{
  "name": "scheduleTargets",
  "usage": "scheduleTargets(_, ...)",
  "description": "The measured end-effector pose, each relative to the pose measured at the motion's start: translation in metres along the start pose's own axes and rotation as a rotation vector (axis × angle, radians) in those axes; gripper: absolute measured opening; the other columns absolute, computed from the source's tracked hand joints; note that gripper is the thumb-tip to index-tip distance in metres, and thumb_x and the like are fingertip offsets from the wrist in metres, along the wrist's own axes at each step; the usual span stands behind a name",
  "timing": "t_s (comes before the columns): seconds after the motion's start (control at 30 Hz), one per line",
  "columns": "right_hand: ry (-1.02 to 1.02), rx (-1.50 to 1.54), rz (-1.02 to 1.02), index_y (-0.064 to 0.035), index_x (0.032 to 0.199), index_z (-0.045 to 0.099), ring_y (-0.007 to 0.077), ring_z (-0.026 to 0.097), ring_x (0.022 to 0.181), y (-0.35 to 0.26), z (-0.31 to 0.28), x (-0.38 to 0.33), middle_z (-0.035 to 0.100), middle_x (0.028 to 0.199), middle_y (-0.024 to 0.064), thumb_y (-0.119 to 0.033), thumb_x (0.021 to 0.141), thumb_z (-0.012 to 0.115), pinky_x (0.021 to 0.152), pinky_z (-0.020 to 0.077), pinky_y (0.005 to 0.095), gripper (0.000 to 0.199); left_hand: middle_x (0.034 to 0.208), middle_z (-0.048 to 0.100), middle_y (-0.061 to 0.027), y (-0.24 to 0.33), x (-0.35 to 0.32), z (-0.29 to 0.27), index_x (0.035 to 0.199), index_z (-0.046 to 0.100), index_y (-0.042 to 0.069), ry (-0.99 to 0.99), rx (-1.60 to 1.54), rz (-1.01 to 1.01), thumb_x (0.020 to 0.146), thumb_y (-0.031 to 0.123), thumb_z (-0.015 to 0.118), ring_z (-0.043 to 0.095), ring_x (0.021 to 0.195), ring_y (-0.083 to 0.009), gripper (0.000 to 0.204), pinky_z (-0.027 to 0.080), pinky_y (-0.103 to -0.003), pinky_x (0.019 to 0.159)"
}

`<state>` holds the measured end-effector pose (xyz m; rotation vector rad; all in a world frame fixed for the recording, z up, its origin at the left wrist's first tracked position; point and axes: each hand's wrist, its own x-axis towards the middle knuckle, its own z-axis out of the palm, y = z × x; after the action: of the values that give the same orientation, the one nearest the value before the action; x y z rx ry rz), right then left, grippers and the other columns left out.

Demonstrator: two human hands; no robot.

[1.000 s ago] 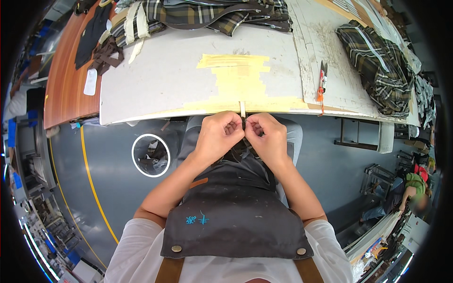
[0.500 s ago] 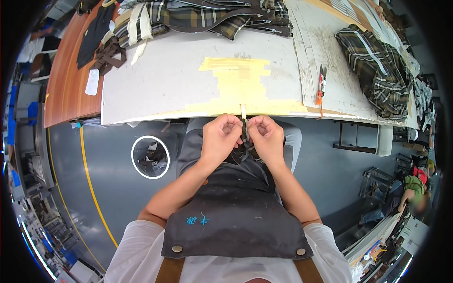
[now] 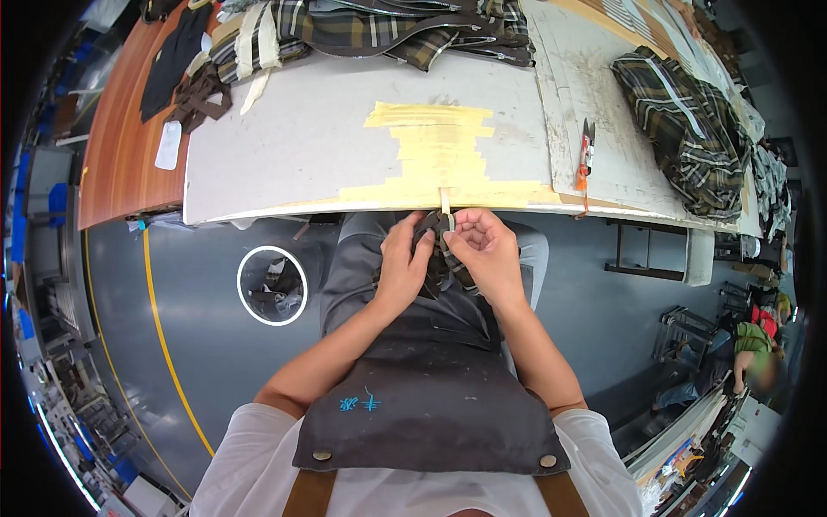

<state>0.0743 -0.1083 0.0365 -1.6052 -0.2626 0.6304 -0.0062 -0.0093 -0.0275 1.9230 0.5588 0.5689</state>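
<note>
A small piece of dark plaid fabric (image 3: 437, 267) hangs over my lap, just off the table's front edge. My left hand (image 3: 401, 265) holds its left side, with the thumb on top and the other fingers partly hidden by the cloth. My right hand (image 3: 488, 258) pinches the fabric's pale-edged upper right part between thumb and forefinger. Right above the cloth, a narrow light strip (image 3: 444, 199) sticks out past the table edge. Yellow tape (image 3: 438, 155) in layers covers the tabletop behind that strip.
Plaid garments with zippers (image 3: 370, 34) lie along the table's back. A folded plaid bundle (image 3: 685, 129) is at the right, near small snips (image 3: 586, 155) with an orange tassel. A white-rimmed bin (image 3: 272, 322) with scraps stands on the floor at left.
My left hand has opened from its pinch near the strip and moved slightly down and left along the fabric, baring more dark cloth. My right hand keeps its pinch nearly in place.
</note>
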Motion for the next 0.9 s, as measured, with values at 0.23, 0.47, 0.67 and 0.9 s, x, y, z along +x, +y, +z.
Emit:
scheduleTargets(0.23,0.007,0.1,0.044,0.0011,0.084,0.057,0.0034,0.053,0.06,0.006,0.001,0.003,0.059,0.072,0.0015,-0.001,0.077,0.065,0.057,0.0447,0.0164,0.011,0.071,0.059,-0.0132,-0.014,0.007,0.003,0.09,0.056,-0.002,-0.176,-0.265,-0.067,0.085,0.005,0.056,0.054,0.061,-0.0149,0.008,0.043,-0.027,0.057)
scheduleTargets(0.47,0.082,0.027,0.136,-0.002,0.085,0.055,0.0016,0.049,0.058,0.004,0.007,0.008,0.055,0.069,-0.003,-0.005,0.08,0.064,0.05,0.0367,0.0157,0.011,0.065,0.055,-0.0144,-0.021,0.007,0.006,0.084,0.055,-0.001,-0.127,-0.177,-0.015,0.084,0.005,0.056,0.051,0.053,-0.0238,0.006,0.039,-0.03,0.05)
scheduleTargets(0.67,-0.053,0.148,0.168,-0.0008,0.096,0.053,0.0053,0.052,0.071,0.0,-0.001,-0.002,0.056,0.081,0.0004,0.004,0.077,0.061,0.065,0.0426,0.0173,0.021,0.066,0.057,-0.0136,-0.014,0.008,0.001,0.083,0.055,-0.001,-0.127,-0.155,-0.069,0.084,0.006,0.057,0.054,0.055,-0.0225,0.007,0.041,-0.029,0.052)
scheduleTargets(0.9,-0.162,0.15,0.176,-0.0026,0.102,0.049,0.0069,0.051,0.068,0.001,-0.005,-0.017,0.054,0.082,0.0006,0.003,0.07,0.067,0.064,0.0433,0.0191,0.037,0.069,0.06,-0.0085,-0.012,0.003,-0.006,0.084,0.054,0.0,-0.113,-0.241,-0.189,0.086,0.009,0.057,0.055,0.059,-0.0122,0.009,0.042,-0.025,0.054)
